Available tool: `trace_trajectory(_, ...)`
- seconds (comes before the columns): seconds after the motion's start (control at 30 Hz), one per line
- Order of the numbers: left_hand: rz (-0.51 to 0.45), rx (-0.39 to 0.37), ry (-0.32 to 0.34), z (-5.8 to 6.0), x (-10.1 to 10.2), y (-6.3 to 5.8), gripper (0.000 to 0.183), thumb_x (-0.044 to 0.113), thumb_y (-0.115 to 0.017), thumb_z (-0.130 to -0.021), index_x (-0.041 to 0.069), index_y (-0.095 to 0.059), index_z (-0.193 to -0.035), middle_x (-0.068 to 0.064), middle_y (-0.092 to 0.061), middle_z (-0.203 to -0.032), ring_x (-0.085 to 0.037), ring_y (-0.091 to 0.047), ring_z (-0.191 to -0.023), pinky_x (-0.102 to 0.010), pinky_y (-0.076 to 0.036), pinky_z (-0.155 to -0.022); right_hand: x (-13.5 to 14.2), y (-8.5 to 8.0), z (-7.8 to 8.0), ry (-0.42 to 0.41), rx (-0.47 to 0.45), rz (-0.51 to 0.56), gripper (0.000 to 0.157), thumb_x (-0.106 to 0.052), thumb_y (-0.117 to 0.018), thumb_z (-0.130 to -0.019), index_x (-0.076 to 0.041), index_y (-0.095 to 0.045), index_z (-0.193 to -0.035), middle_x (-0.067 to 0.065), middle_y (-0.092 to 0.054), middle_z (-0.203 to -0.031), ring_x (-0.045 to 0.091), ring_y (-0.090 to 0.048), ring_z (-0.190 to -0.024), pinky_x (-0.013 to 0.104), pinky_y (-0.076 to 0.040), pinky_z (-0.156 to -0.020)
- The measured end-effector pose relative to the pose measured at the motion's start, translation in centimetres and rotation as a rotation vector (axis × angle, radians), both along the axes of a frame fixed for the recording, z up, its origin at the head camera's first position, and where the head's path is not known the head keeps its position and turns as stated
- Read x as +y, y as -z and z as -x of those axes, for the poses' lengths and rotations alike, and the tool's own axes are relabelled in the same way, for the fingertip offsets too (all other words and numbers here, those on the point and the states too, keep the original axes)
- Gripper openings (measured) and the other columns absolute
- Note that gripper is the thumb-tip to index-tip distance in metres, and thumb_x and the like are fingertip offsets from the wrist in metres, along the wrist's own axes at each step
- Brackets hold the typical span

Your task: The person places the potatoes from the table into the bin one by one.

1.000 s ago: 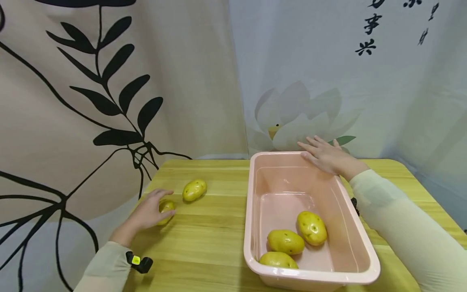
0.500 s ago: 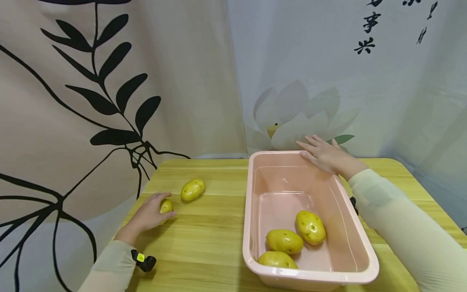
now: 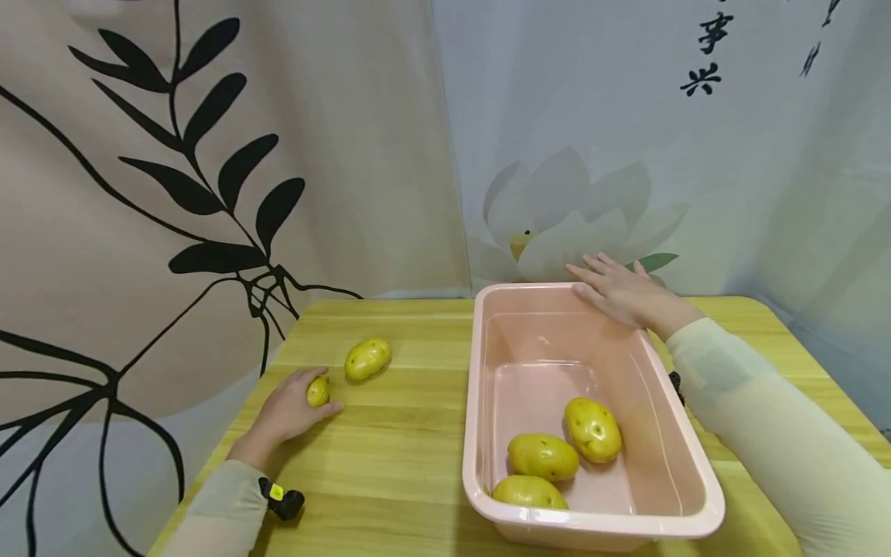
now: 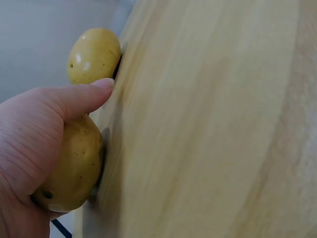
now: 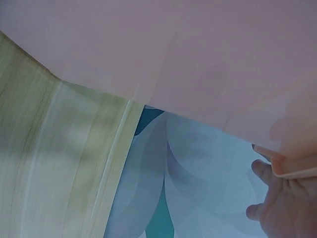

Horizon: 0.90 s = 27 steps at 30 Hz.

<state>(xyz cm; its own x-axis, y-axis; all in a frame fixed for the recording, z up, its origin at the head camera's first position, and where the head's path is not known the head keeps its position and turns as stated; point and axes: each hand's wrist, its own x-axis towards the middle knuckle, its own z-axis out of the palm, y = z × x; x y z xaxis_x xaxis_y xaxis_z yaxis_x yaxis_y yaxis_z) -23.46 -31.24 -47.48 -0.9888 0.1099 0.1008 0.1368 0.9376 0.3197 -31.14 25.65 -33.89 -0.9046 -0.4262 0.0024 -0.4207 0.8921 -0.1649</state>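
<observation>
My left hand (image 3: 291, 408) is curled round a yellow potato (image 3: 318, 392) at the table's left side, thumb on the near side. In the left wrist view that potato (image 4: 79, 166) lies against my palm, close to the tabletop; the far fingers are mostly hidden. A second potato (image 3: 367, 359) lies just beyond it. My right hand (image 3: 621, 295) rests on the far right corner of a pink plastic tub (image 3: 471, 418), fingers stretched out. Inside the tub are three potatoes: one at the right (image 3: 593, 430), one beside it (image 3: 543, 456), one partly behind the near rim (image 3: 529, 493).
The wooden table (image 3: 397, 464) has its left edge near my left forearm. A printed cloth curtain (image 3: 376, 155) hangs right behind the table's back edge. The tub takes up much of the table's right half.
My left hand has closed further round the potato, and its thumb covers more of the near side. My right hand and the tub stay put; the head view has shifted slightly.
</observation>
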Motion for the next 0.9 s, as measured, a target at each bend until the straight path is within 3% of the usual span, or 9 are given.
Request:
trace_trajectory(0.37, 0.016, 0.022, -0.039, -0.12, -0.06, 0.38, 0.074, 0.047, -0.067, -0.078, 0.013, -0.039, -0.137, -0.018, -0.039, -0.136, -0.042, -0.035, -0.121, -0.058, -0.029, -0.094, -0.09, -0.18, -0.16, 0.003, 0.002, -0.004, 0.061, -0.057, -0.022, -0.094, -0.025, -0.020, -0.146, 0.011, -0.010, -0.151, 0.034, -0.002, -0.136, 0.068, 0.000, -0.097)
trace_trajectory(0.67, 0.062, 0.004, -0.103, -0.67, -0.52, 0.04, 0.078, 0.051, -0.064, -0.079, 0.009, -0.036, -0.138, -0.027, -0.037, -0.133, -0.047, -0.037, -0.117, -0.062, -0.033, -0.088, -0.20, -0.18, -0.29, 0.005, -0.014, -0.007, 0.061, -0.057, -0.022, -0.094, -0.026, -0.018, -0.147, 0.010, -0.009, -0.152, 0.032, 0.000, -0.137, 0.068, 0.001, -0.097)
trace_trajectory(0.9, 0.086, 0.012, -0.078, -1.00, -0.41, -0.50, 0.076, 0.047, -0.066, -0.079, 0.007, -0.038, -0.137, -0.027, -0.040, -0.131, -0.047, -0.039, -0.115, -0.062, -0.034, -0.087, -0.18, -0.25, -0.40, 0.007, -0.019, 0.001, 0.060, -0.056, -0.022, -0.094, -0.026, -0.017, -0.147, 0.010, -0.009, -0.152, 0.033, 0.000, -0.137, 0.068, 0.000, -0.097)
